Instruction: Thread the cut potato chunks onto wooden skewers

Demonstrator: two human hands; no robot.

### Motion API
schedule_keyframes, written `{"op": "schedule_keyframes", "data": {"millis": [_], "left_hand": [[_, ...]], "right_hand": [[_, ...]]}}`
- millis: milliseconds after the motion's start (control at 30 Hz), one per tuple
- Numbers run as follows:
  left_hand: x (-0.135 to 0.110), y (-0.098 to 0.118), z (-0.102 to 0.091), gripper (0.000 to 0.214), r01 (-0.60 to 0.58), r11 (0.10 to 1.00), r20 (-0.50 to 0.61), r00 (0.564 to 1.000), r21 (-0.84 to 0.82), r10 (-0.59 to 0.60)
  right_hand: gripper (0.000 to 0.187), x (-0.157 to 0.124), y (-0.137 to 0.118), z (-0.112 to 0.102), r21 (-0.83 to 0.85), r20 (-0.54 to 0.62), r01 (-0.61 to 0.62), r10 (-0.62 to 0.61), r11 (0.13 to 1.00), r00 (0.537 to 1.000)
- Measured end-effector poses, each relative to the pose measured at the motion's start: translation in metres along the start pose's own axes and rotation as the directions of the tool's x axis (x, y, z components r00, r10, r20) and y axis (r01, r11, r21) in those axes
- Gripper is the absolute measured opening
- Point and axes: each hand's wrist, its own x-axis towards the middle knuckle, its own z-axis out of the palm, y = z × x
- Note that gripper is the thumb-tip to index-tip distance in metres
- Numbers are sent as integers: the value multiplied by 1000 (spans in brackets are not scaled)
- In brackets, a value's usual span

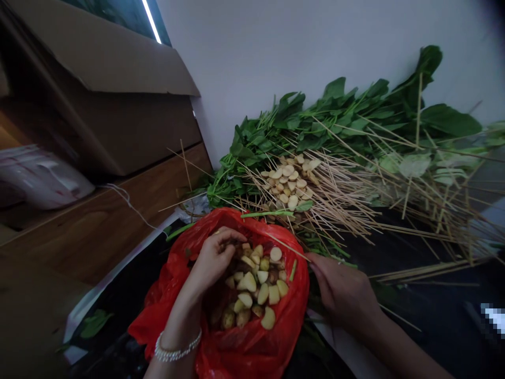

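Note:
A red plastic bag (pixel 284 326) lies open in front of me, filled with several cut potato pieces (pixel 252 295). My left hand (pixel 213 260) reaches into the bag at its upper left, fingers curled and pinched on a potato piece. My right hand (pixel 341 292) rests just outside the bag's right edge, fingers closed around a thin bamboo skewer (pixel 288 246) that slants over the bag. A pearl bracelet (pixel 177 350) circles my left wrist.
A big heap of bamboo skewers (pixel 355 205) lies behind the bag, with a pile of potato slices (pixel 290 181) on it. Leafy greens (pixel 347 118) lean against the white wall. A cardboard box (pixel 118 105) and wooden board (pixel 98 226) stand at the left.

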Motion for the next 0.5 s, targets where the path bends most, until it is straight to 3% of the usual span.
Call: {"op": "schedule_keyframes", "data": {"millis": [100, 367, 433, 500], "left_hand": [[0, -2, 2, 24, 18, 1000, 5, 1000, 12, -18], [-3, 10, 8, 18, -179, 969, 245, 960, 171, 134], [-4, 10, 6, 30, -153, 981, 264, 957, 122, 116], [-3, 7, 5, 43, -49, 998, 183, 982, 45, 40]], "right_hand": [[31, 0, 0, 0, -9, 0, -9, 9, 1000, 1000], [32, 1, -2, 0, 6, 6, -27, 27, 1000, 1000], [31, 2, -1, 0, 18, 12, -28, 28, 999, 1000], [30, 2, 0, 1, 25, 2, -29, 29, 999, 1000]]}}
